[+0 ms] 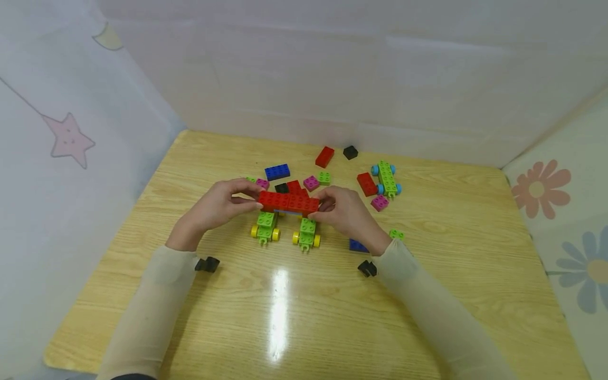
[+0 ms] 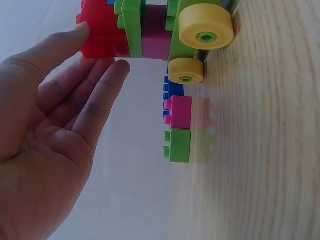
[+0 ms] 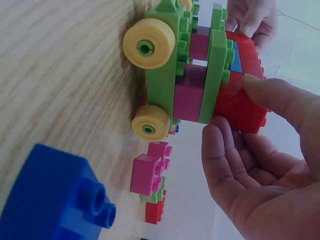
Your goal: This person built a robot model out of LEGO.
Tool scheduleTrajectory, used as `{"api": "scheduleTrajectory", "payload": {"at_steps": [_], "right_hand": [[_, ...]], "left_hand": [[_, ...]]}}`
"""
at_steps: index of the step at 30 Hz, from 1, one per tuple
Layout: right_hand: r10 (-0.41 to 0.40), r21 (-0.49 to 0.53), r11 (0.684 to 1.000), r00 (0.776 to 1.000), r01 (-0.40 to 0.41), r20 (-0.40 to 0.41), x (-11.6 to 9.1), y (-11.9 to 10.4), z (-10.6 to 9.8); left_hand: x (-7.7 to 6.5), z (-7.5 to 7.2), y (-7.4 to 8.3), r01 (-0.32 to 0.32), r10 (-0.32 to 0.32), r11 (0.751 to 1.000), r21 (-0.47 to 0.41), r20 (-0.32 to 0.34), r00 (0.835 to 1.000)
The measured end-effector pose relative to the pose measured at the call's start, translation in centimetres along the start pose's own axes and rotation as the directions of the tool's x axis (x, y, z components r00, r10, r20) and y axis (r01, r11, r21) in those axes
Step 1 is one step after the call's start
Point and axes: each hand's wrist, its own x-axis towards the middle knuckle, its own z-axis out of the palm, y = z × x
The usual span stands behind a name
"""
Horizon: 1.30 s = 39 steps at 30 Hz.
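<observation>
Both hands on the build, mid-table. Left hand (image 1: 220,207) pinches the left end of the red brick row (image 1: 288,202), thumb on the near face; right hand (image 1: 345,212) pinches the right end the same way. Row is two bricks end to end, spanning two green wheeled bases (image 1: 307,232) on yellow wheels (image 1: 316,240).

Head cam mostly shows the top. Right wrist gives the stack: green base, pink brick (image 3: 189,97), green brick (image 3: 216,75), red on top, plus a blue piece (image 3: 236,63) under the row between the ends. Can't confirm from here whether the red is fully seated.

Left wrist shows a loose pink brick (image 2: 181,112) and loose green brick (image 2: 180,145) touching on the table (image 1: 285,295); head cam has them partly behind the left hand. Loose blue brick (image 3: 47,195): big in right wrist, half-hidden by the right forearm in head.
</observation>
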Motion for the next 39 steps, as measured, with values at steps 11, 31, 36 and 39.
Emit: {"api": "scheduleTrajectory", "payload": {"at_steps": [11, 31, 36, 39], "right_hand": [[0.021, 0.043, 0.999, 1.0, -0.021, 0.005, -0.2, 0.3, 0.4], [-0.007, 0.073, 0.997, 1.0, 0.007, -0.01, 0.0, 0.3, 0.4], [-0.004, 0.075, 0.997, 1.0, 0.004, -0.008, 0.0, 0.4, 0.4], [-0.003, 0.081, 0.997, 1.0, 0.003, -0.009, 0.1, 0.4, 0.5]], "left_hand": [[0.2, 0.3, -0.4, 0.011, -0.01, 1.0, -0.023, 0.023, 1.0], [0.1, 0.4, -0.7, 0.036, -0.035, 0.989, -0.146, 0.014, 0.999], [0.2, 0.4, -1.0, 0.046, -0.043, 0.987, -0.155, 0.025, 0.999], [0.2, 0.5, -1.1, 0.053, -0.049, 0.985, -0.163, 0.029, 0.998]]}}
